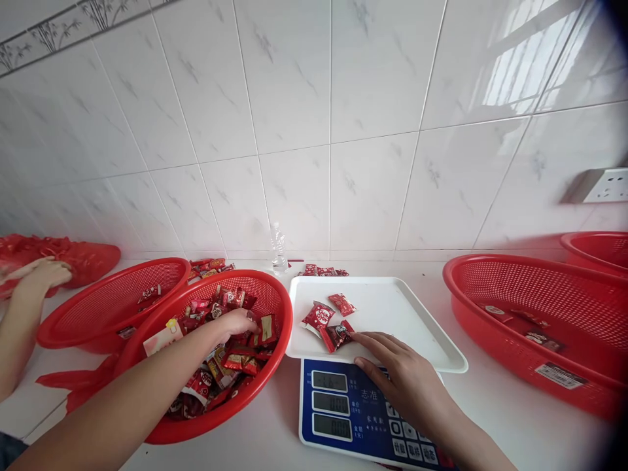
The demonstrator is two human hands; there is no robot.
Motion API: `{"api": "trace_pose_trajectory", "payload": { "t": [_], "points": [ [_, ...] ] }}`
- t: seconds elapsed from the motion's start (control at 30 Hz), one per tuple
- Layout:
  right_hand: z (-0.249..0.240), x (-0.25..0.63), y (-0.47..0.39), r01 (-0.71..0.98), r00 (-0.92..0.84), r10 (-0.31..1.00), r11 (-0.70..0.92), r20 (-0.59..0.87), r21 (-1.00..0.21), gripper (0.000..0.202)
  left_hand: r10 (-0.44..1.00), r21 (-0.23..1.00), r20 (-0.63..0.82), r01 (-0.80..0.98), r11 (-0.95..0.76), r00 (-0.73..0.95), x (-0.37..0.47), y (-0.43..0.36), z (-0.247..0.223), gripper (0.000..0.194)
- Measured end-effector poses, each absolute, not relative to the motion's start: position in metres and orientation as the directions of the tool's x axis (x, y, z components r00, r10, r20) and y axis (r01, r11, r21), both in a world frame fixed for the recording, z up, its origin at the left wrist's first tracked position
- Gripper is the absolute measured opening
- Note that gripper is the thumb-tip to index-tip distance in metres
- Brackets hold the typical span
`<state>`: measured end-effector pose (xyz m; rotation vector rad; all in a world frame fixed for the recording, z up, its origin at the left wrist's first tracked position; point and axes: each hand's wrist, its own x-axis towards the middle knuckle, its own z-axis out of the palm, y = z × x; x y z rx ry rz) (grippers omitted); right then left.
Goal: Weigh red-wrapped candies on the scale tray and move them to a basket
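My left hand (239, 323) reaches into a red plastic basket (287, 327) of small wrapped snack packets. Its fingers curl down and press together among the packets; what they grip, if anything, is hidden. On a white tray (387, 304) lie three small red packets. My right hand (405, 360) is open, thumb apart, with its fingertips at the darkest packet (337, 335), beside a larger red packet (320, 315) and a smaller one (342, 303). Below that hand is the blue panel of a digital scale (363, 428), its keypad partly covered.
Another red basket (115, 297) with few packets stands at left, near another person's hand (52, 273) on a red bag (93, 261). At right is a larger red basket (515, 366) holding some packets. A clear plastic bottle (279, 250) and loose packets (324, 270) sit by the wall.
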<state>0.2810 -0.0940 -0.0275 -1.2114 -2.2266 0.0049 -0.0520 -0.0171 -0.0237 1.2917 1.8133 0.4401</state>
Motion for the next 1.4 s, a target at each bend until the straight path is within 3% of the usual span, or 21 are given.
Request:
{"api": "trace_pose_trajectory", "payload": {
  "t": [0.23, 0.37, 0.47, 0.53, 0.6, 0.67, 0.83, 1.13, 1.4],
  "points": [
    [-0.029, 0.281, -0.093, 0.761, -0.406, 0.756, 0.591, 0.513, -0.269, 0.029, 0.967, 0.740, -0.186, 0.624, 0.253, -0.171, -0.049, -0.014, 0.004, 0.018],
    [-0.028, 0.281, -0.093, 0.758, -0.410, 0.756, 0.594, 0.511, -0.270, 0.029, 0.934, 0.826, 0.229, 0.562, -0.037, -0.275, -0.030, -0.009, 0.044, 0.022],
    [-0.026, 0.281, -0.094, 0.756, -0.406, 0.761, 0.591, 0.506, -0.283, 0.029, 0.883, 0.713, 0.445, 0.656, -0.248, -0.149, 0.000, -0.016, 0.064, 0.022],
    [-0.025, 0.281, -0.094, 0.749, -0.400, 0.762, 0.592, 0.510, -0.298, 0.029, 0.913, 0.652, 0.391, 0.665, -0.364, 0.117, 0.020, -0.026, 0.066, 0.021],
    [-0.024, 0.280, -0.095, 0.741, -0.398, 0.759, 0.597, 0.516, -0.307, 0.028, 0.894, 0.646, 0.237, 0.626, -0.437, 0.379, 0.037, -0.036, 0.063, 0.023],
    [-0.023, 0.280, -0.095, 0.734, -0.400, 0.752, 0.605, 0.524, -0.308, 0.026, 0.868, 0.643, 0.127, 0.626, -0.441, 0.481, 0.048, -0.043, 0.058, 0.025],
    [-0.022, 0.279, -0.095, 0.736, -0.388, 0.757, 0.597, 0.525, -0.317, 0.026, 0.926, 0.629, 0.107, 0.697, -0.346, 0.363, 0.060, -0.042, 0.050, 0.030],
    [-0.024, 0.279, -0.095, 0.739, -0.400, 0.770, 0.592, 0.498, -0.321, 0.028, 0.841, 0.624, 0.054, 0.639, -0.449, 0.538, 0.080, -0.036, 0.029, 0.027],
    [-0.033, 0.279, -0.094, 0.804, -0.368, 0.772, 0.544, 0.519, -0.239, 0.043, 0.863, 0.838, -0.051, 0.492, -0.237, 0.502, 0.092, -0.023, 0.038, 0.028]
  ]
}}
